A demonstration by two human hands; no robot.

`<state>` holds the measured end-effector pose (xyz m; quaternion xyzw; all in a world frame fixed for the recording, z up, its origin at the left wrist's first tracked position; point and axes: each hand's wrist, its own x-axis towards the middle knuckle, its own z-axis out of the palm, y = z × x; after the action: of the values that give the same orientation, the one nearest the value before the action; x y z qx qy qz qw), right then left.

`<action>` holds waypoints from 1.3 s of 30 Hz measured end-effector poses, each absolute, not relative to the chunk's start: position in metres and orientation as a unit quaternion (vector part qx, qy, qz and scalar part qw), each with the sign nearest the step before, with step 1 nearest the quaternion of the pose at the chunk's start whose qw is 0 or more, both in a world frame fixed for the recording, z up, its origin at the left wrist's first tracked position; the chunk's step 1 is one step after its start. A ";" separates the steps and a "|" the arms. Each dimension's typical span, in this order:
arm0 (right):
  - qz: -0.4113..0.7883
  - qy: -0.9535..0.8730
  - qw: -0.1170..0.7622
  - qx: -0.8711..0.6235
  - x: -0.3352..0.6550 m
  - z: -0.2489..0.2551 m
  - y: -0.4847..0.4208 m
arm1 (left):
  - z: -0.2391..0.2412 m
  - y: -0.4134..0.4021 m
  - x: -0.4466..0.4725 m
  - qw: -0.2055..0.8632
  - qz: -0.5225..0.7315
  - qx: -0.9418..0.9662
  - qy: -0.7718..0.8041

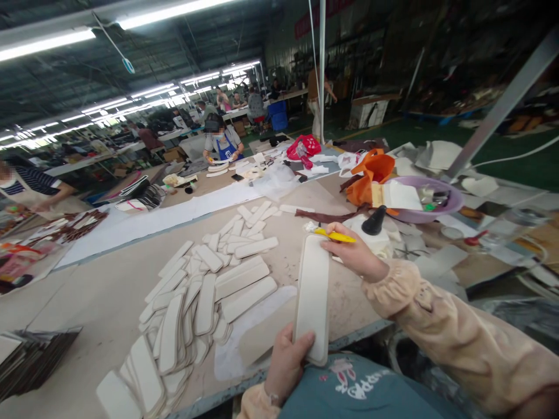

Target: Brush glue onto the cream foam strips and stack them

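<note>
My left hand (286, 364) is closed around the near end of a long white padded strip (312, 294), holding it up over the table edge. My right hand (354, 253) is closed on a yellow-handled brush (334, 235) at the strip's far end. Several similar white strips (205, 302) lie overlapping in rows on the worktable (105, 291) to the left. A white glue bottle with a black nozzle (374, 224) stands just behind my right hand.
A purple basin (452, 205) with scraps and an orange bag (371, 171) sit at the right. A long white sheet (174, 215) crosses the table. A stack of dark sheets (30, 355) lies at the near left. Other people work at tables behind and at the left.
</note>
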<state>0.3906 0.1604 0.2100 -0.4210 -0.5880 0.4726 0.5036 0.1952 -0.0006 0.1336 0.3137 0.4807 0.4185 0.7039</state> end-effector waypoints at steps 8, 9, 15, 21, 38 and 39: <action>0.469 -0.580 0.518 -0.419 0.404 0.201 0.161 | 0.140 -0.002 0.207 0.746 0.392 0.285 0.457; 0.469 -0.578 0.522 -0.415 0.405 0.200 0.161 | 0.142 -0.002 0.208 0.753 0.392 0.275 0.452; 0.464 -0.572 0.538 -0.409 0.407 0.198 0.165 | 0.150 -0.001 0.211 0.806 0.351 0.227 0.420; 0.477 -0.552 0.553 -0.401 0.406 0.186 0.173 | 0.149 -0.002 0.213 0.800 0.341 0.241 0.430; 0.567 -0.513 0.532 -0.364 0.385 0.165 0.190 | 0.144 -0.006 0.211 0.801 0.399 0.162 0.415; 0.573 -0.511 0.527 -0.365 0.382 0.164 0.191 | 0.143 -0.007 0.209 0.797 0.399 0.172 0.421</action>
<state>0.3824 0.1906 0.1644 -0.3651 -0.5107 0.5729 0.5269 0.2094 -0.0065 0.1428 0.1716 0.4206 0.3985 0.7968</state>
